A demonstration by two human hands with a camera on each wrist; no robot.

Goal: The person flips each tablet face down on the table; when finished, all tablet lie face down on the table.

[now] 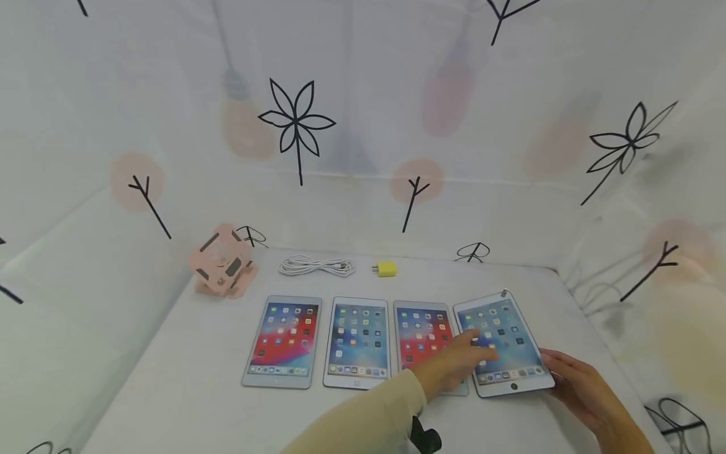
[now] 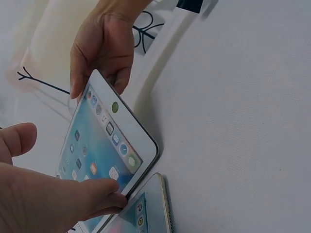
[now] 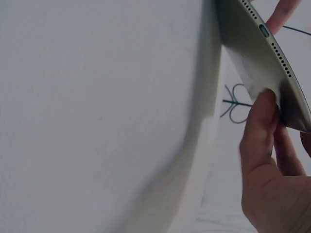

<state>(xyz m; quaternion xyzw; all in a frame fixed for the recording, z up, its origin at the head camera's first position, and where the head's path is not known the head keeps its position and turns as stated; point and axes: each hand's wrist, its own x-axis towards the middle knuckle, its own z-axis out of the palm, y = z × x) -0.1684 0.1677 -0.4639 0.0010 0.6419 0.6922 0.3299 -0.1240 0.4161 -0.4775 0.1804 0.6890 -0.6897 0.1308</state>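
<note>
A white-framed tablet [image 1: 513, 340] with a blue home screen stands tilted at the right end of a row of tablets. My right hand [image 1: 578, 384] grips its lower right edge, with fingertips against its silver back [image 3: 257, 63] in the right wrist view. Over the tablet's left side reaches my left hand [image 1: 454, 362], its fingers spread apart. In the left wrist view, that hand's fingertips [image 2: 109, 187] overlap the edge of the screen. My left forearm and hand partly cover the neighbouring tablet [image 1: 420, 321], which has a red and blue screen.
Two more lit tablets lie to the left, one red and blue [image 1: 283, 340], one blue [image 1: 358, 340]. Behind them are a coiled white cable [image 1: 314, 266], a yellow charger plug [image 1: 386, 269] and a pink stand [image 1: 224, 260]. Patterned cloth walls [image 1: 351, 126] surround the white tabletop [image 1: 187, 378].
</note>
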